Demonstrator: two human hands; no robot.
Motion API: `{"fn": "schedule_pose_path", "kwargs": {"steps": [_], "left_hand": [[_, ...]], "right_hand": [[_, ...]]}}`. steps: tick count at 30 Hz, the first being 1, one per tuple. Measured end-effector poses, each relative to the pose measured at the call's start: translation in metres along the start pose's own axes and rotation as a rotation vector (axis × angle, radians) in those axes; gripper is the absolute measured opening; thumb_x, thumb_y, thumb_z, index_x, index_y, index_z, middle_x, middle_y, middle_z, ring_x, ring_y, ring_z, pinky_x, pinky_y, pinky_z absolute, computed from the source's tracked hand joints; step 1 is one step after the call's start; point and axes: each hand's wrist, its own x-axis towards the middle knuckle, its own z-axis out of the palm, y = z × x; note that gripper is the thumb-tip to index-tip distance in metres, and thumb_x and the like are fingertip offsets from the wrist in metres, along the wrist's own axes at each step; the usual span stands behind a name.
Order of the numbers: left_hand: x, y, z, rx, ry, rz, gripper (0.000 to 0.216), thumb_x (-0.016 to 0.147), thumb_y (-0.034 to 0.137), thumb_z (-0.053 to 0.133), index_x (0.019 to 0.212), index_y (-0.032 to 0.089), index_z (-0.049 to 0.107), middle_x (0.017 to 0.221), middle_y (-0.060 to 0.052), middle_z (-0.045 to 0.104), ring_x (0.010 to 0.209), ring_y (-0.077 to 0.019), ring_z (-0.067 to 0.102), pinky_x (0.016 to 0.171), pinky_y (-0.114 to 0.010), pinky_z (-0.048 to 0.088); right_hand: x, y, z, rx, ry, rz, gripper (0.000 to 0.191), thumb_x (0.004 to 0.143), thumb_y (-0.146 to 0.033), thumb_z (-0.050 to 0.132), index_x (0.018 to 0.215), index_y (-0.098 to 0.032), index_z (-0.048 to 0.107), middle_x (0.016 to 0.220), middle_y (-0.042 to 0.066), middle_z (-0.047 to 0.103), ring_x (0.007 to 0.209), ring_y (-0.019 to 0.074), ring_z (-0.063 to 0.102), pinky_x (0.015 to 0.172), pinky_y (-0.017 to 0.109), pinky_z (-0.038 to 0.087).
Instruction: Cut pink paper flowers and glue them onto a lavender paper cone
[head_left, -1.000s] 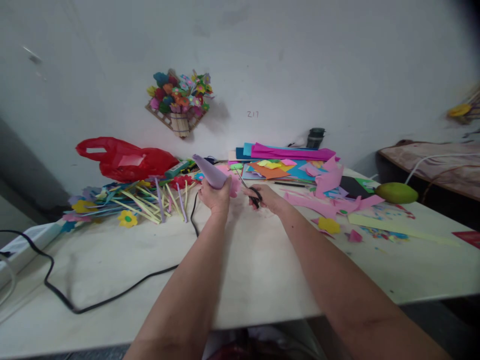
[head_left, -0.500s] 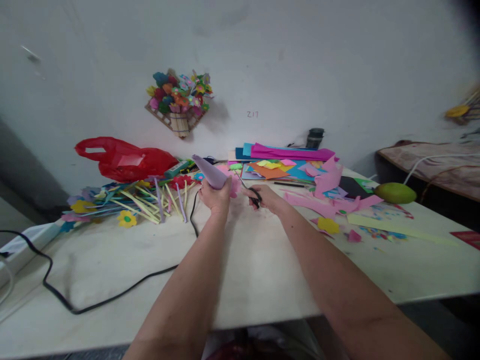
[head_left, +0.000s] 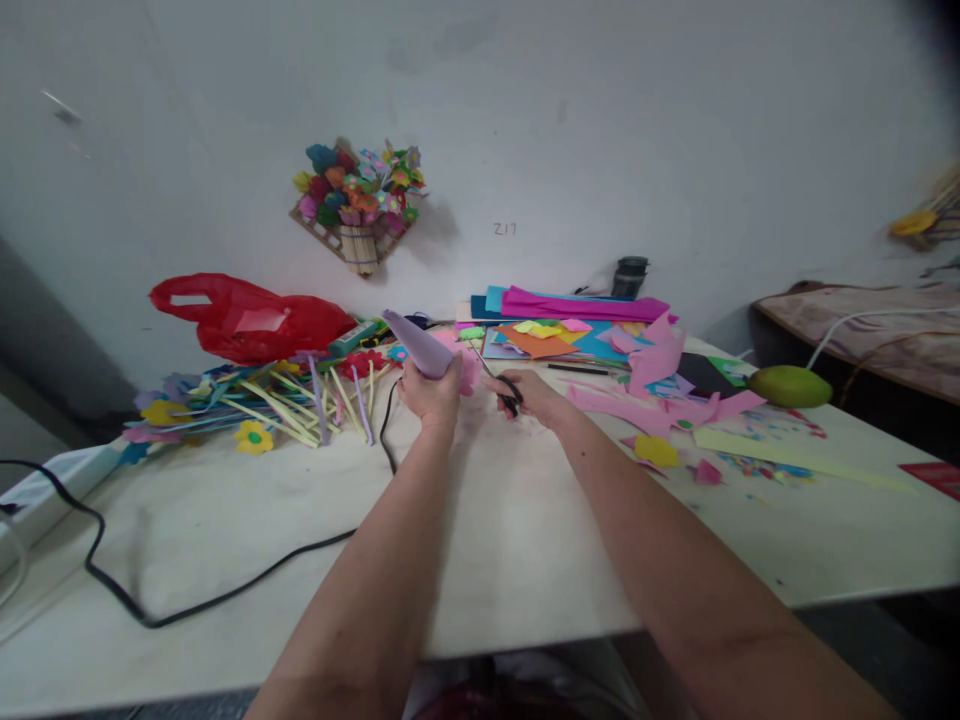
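My left hand (head_left: 433, 395) is closed around a lilac paper cone (head_left: 421, 346), its narrow tip pointing up and to the left. At the cone's wide end, a pink scalloped piece (head_left: 471, 372) shows beside my fingers; whether it is joined to the cone I cannot tell. In my right hand (head_left: 534, 396) is a pair of scissors with black handles (head_left: 513, 396). The blades point up and left, close to the pink piece. To the left lie pale yellow and lilac paper strips (head_left: 281, 410) and a yellow paper flower (head_left: 254, 437).
A red plastic bag (head_left: 255, 322) stands at the back left. Black cable (head_left: 225, 600) curves across the left side of the table (head_left: 525, 560). Pink paper scraps (head_left: 622, 405), coloured sheets (head_left: 585, 304) and a green mango-like fruit (head_left: 790, 386) lie on the right.
Almost nothing differs. The cone's tip has shifted very slightly left; both hands keep their holds.
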Motion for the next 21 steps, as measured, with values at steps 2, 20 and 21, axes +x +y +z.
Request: {"fn": "schedule_pose_path", "kwargs": {"steps": [2, 20, 21], "left_hand": [[-0.001, 0.003, -0.001, 0.019, 0.030, -0.032, 0.058, 0.059, 0.048, 0.076, 0.107, 0.022, 0.057, 0.102, -0.008, 0.068, 0.099, -0.0287, 0.065, 0.086, -0.040, 0.048], [-0.004, 0.013, -0.004, 0.057, 0.015, -0.081, 0.057, 0.060, 0.046, 0.075, 0.108, 0.022, 0.057, 0.104, -0.008, 0.068, 0.101, -0.0276, 0.064, 0.088, -0.038, 0.048], [-0.004, 0.013, -0.004, 0.057, 0.014, -0.082, 0.057, 0.060, 0.046, 0.075, 0.108, 0.022, 0.057, 0.104, -0.008, 0.068, 0.102, -0.0275, 0.064, 0.088, -0.038, 0.048]], "right_hand": [[-0.001, -0.001, 0.000, -0.002, 0.001, 0.002, 0.030, 0.081, -0.041, 0.070, 0.072, -0.015, 0.057, 0.048, -0.002, 0.058, 0.034, 0.0074, 0.048, 0.036, 0.019, 0.036], [0.001, 0.001, 0.003, -0.013, 0.034, -0.048, 0.030, 0.082, -0.038, 0.070, 0.069, -0.015, 0.056, 0.046, -0.003, 0.056, 0.033, 0.0069, 0.047, 0.034, 0.017, 0.036], [0.001, 0.001, 0.003, -0.009, 0.036, -0.046, 0.030, 0.082, -0.038, 0.070, 0.070, -0.015, 0.056, 0.045, -0.003, 0.056, 0.034, 0.0070, 0.047, 0.034, 0.017, 0.036]]}}
